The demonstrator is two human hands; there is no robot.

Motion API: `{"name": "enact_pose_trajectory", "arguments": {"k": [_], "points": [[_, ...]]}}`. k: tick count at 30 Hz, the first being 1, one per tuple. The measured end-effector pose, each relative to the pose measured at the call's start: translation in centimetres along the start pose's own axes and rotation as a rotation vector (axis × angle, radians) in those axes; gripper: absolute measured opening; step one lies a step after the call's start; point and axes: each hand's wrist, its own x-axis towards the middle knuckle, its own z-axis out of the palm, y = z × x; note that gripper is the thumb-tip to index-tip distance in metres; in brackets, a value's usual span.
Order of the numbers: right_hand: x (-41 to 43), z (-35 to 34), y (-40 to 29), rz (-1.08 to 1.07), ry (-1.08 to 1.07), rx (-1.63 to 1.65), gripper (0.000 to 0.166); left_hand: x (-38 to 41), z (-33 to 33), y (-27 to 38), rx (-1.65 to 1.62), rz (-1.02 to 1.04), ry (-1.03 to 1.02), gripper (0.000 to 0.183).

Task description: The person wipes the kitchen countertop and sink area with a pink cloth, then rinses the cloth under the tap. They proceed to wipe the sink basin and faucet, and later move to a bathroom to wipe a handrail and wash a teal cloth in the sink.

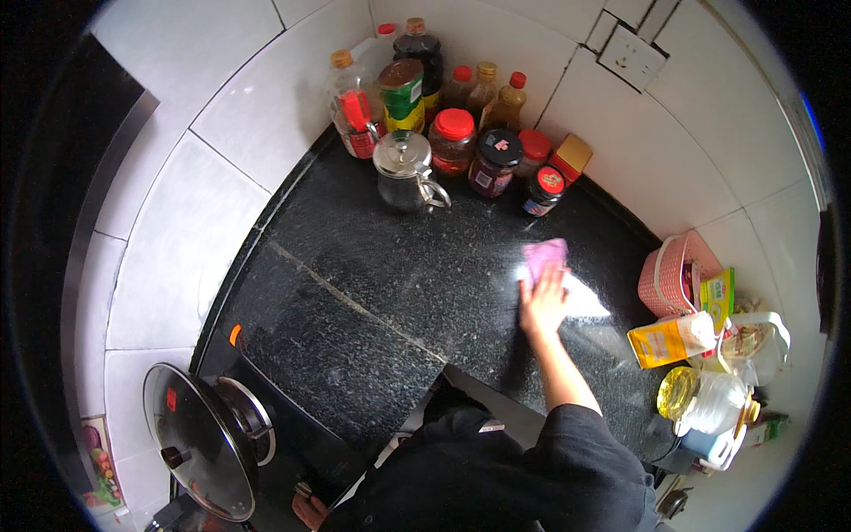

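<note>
My right hand (545, 302) presses a pink cloth (546, 256) against the black speckled stone countertop (372, 266). The cloth is slightly blurred and sticks out past my fingertips, beside a bright reflection. At the bottom edge, my left hand (310, 511) is only partly in view by the front of the black stove (292, 432). A small metallic piece, perhaps a knob (303, 490), shows right at its fingers. Whether they grip it cannot be made out. Ahead of the cloth stand a dark jar with a red lid (543, 191) and a metal-lidded pot with a handle (404, 169).
Bottles and jars crowd the back corner, including a green-and-yellow can (403, 96). A pink basket (675, 276), a yellow-and-white carton (671, 339) and an oil jug (708, 399) line the right side. A wok with a glass lid (199, 442) sits at left. A seam (356, 304) crosses the counter.
</note>
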Motion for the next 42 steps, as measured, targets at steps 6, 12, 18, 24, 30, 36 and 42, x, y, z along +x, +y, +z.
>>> {"name": "enact_pose_trajectory", "arguments": {"k": [6, 12, 18, 24, 30, 36, 42], "points": [[2.5, -0.2, -4.8, 0.284, -0.005, 0.247, 0.086, 2.0, -1.2, 1.5, -0.020, -0.003, 0.043, 0.042], [-4.7, 3.6, -19.3, -0.686, -0.094, 0.263, 0.078, 4.1, -0.4, 1.1, -0.039, 0.118, 0.123, 0.042], [-3.0, -2.2, -8.1, -0.493, -0.029, 0.262, 0.059, 2.9, -0.1, 0.9, -0.078, 0.134, 0.155, 0.042], [-4.8, 1.2, 13.1, 0.209, 0.393, 0.047, 0.070, 2.6, -0.4, 1.1, -0.172, 0.037, 0.123, 0.039], [-15.6, -4.7, 3.3, -0.070, 0.170, 0.450, 0.047, 6.2, -5.4, 6.3, -0.333, -0.149, -0.056, 0.039], [-18.3, -0.1, 4.1, -0.398, 0.323, 0.158, 0.060, 5.5, -7.7, 7.0, -0.217, -0.154, -0.172, 0.041], [-28.7, -8.6, 23.5, 0.098, 0.321, -0.047, 0.049, 3.5, -6.7, 6.2, -0.249, -0.213, -0.192, 0.044]]}}
